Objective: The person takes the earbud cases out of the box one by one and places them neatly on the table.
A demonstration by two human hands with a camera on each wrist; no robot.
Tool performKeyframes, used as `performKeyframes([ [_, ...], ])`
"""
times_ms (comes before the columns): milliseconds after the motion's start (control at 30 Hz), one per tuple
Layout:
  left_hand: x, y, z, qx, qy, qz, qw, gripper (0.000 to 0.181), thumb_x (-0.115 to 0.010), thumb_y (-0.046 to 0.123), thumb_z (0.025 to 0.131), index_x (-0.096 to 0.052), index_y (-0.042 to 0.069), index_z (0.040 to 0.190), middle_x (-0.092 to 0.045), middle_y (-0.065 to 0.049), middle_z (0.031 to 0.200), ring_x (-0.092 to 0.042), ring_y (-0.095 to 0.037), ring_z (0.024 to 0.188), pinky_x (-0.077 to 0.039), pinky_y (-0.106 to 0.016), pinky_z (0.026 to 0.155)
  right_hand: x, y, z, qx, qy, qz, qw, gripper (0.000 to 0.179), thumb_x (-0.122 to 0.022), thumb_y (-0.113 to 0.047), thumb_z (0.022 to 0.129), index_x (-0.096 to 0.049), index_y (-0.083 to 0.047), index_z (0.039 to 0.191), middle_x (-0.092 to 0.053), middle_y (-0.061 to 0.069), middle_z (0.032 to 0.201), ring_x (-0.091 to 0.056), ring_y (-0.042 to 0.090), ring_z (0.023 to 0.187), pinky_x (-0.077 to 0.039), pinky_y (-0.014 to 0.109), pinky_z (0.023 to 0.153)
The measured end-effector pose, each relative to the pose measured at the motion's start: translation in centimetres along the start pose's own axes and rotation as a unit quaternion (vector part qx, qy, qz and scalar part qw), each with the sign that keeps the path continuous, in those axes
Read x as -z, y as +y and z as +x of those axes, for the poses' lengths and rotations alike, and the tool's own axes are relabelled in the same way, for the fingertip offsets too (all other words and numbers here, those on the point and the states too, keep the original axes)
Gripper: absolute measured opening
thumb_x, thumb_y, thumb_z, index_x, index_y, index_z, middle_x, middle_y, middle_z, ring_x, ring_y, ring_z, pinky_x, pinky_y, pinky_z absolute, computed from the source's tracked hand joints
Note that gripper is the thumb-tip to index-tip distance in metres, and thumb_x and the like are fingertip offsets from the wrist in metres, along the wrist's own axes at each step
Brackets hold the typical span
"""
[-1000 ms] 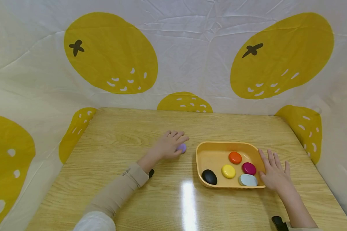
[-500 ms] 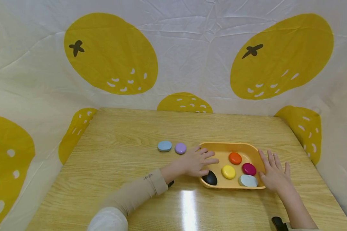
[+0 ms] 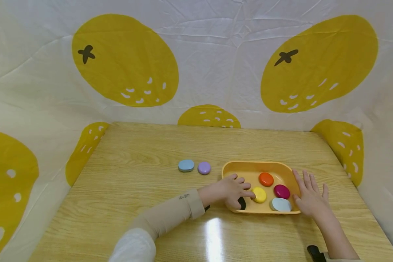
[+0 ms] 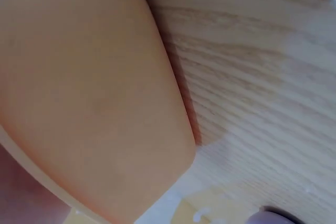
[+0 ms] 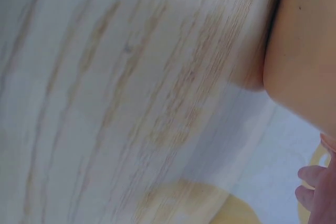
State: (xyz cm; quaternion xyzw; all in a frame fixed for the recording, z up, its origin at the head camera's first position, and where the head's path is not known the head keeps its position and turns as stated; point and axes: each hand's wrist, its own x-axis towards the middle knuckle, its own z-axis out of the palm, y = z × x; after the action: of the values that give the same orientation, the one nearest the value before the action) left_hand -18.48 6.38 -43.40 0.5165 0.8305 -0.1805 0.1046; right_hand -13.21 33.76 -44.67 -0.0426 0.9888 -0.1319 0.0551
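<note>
I see the left grip (image 3: 233, 191) has moved farther into the tray (image 3: 245, 166) at eight o'clock, spread about the black stone (image 3: 242, 204), which I judge within reach, while the right grip (image 3: 312, 198) stays spread at the tray's three o'clock.

From where I stand, the worktop (image 3: 134, 182) looks like pale grained wood, polished enough to throw back a bright streak of light. The tray (image 3: 249, 167) seems smooth plastic, softly satiny outside. The yellow piece (image 3: 259, 195), orange piece (image 3: 266, 179) and magenta piece (image 3: 282, 191) look smooth and glossy. Behind hangs creased cloth (image 3: 213, 54) with a faint sheen; the beige sleeve (image 3: 170, 213) is matt fabric.
</note>
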Motion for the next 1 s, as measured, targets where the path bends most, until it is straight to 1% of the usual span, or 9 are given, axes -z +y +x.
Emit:
performKeyframes([
  [133,0.4,-0.2,0.5,-0.002,-0.039,-0.032,0.9987,0.048,-0.051,0.040,0.085,-0.032,0.053,0.127,-0.031,0.018,0.125,-0.028,-0.004,0.112,-0.023,-0.026,0.096,0.0,0.1,0.0,-0.002,0.000,0.001,1.0000,0.084,-0.051,-0.016,0.088,0.009,-0.021,0.147,0.007,0.025,0.148,0.013,0.044,0.133,0.022,0.064,0.092],
  [233,0.9,-0.2,0.8,-0.008,-0.051,-0.038,0.9979,0.044,-0.053,0.039,0.084,-0.035,0.051,0.122,-0.033,0.018,0.119,-0.030,-0.004,0.109,-0.025,-0.026,0.093,0.0,0.1,0.1,-0.002,-0.002,0.001,1.0000,0.084,-0.051,-0.017,0.088,0.009,-0.021,0.147,0.008,0.025,0.148,0.012,0.045,0.133,0.022,0.064,0.092],
  [333,1.2,-0.1,0.9,-0.012,-0.058,-0.035,0.9976,0.040,-0.055,0.037,0.083,-0.038,0.048,0.118,-0.034,0.017,0.115,-0.031,-0.005,0.105,-0.026,-0.025,0.089,0.1,0.1,0.1,-0.004,-0.005,0.003,1.0000,0.083,-0.051,-0.017,0.088,0.008,-0.020,0.147,0.008,0.025,0.148,0.012,0.045,0.133,0.022,0.064,0.092],
  [400,1.2,0.0,1.0,-0.010,-0.064,-0.033,0.9974,0.043,-0.057,0.035,0.083,-0.038,0.048,0.120,-0.034,0.016,0.116,-0.031,-0.006,0.107,-0.026,-0.025,0.091,0.2,0.0,0.1,-0.003,-0.005,0.006,1.0000,0.083,-0.050,-0.017,0.088,0.008,-0.020,0.147,0.008,0.025,0.148,0.012,0.045,0.133,0.021,0.065,0.092],
  [500,0.9,0.1,1.1,-0.007,-0.065,-0.027,0.9975,0.049,-0.058,0.037,0.084,-0.037,0.048,0.127,-0.035,0.016,0.124,-0.031,-0.007,0.116,-0.026,-0.028,0.097,0.3,-0.1,0.1,-0.003,-0.005,0.007,1.0000,0.083,-0.050,-0.016,0.088,0.008,-0.020,0.147,0.006,0.026,0.148,0.011,0.045,0.133,0.019,0.066,0.093],
  [567,0.6,0.2,1.1,-0.003,-0.064,-0.029,0.9975,0.053,-0.058,0.040,0.085,-0.034,0.048,0.132,-0.033,0.015,0.133,-0.029,-0.009,0.124,-0.025,-0.030,0.101,0.2,-0.2,0.1,-0.004,-0.004,0.008,1.0000,0.083,-0.050,-0.016,0.087,0.008,-0.020,0.147,0.005,0.026,0.148,0.011,0.045,0.133,0.019,0.066,0.092],
  [633,0.3,0.2,1.2,0.001,-0.061,-0.029,0.9978,0.054,-0.058,0.043,0.085,-0.033,0.048,0.133,-0.031,0.014,0.137,-0.027,-0.011,0.128,-0.024,-0.032,0.103,0.2,-0.2,0.1,-0.004,-0.004,0.009,0.9999,0.083,-0.050,-0.015,0.087,0.007,-0.020,0.147,0.004,0.027,0.148,0.011,0.045,0.133,0.020,0.066,0.092],
  [833,-0.1,0.3,1.3,0.007,-0.053,-0.020,0.9984,0.055,-0.058,0.045,0.084,-0.032,0.048,0.131,-0.030,0.015,0.138,-0.028,-0.008,0.127,-0.024,-0.029,0.102,0.1,-0.1,0.2,-0.002,0.000,0.010,0.9999,0.083,-0.050,-0.015,0.087,0.007,-0.021,0.147,0.005,0.026,0.148,0.011,0.045,0.133,0.021,0.065,0.092],
  [1000,-0.3,0.5,1.3,0.002,-0.042,0.006,0.9991,0.058,-0.058,0.050,0.083,-0.030,0.047,0.133,-0.031,0.017,0.138,-0.031,-0.006,0.123,-0.027,-0.027,0.098,0.1,-0.1,0.1,-0.003,0.001,0.013,0.9999,0.083,-0.050,-0.015,0.087,0.007,-0.021,0.147,0.005,0.026,0.148,0.012,0.045,0.133,0.020,0.065,0.092],
])
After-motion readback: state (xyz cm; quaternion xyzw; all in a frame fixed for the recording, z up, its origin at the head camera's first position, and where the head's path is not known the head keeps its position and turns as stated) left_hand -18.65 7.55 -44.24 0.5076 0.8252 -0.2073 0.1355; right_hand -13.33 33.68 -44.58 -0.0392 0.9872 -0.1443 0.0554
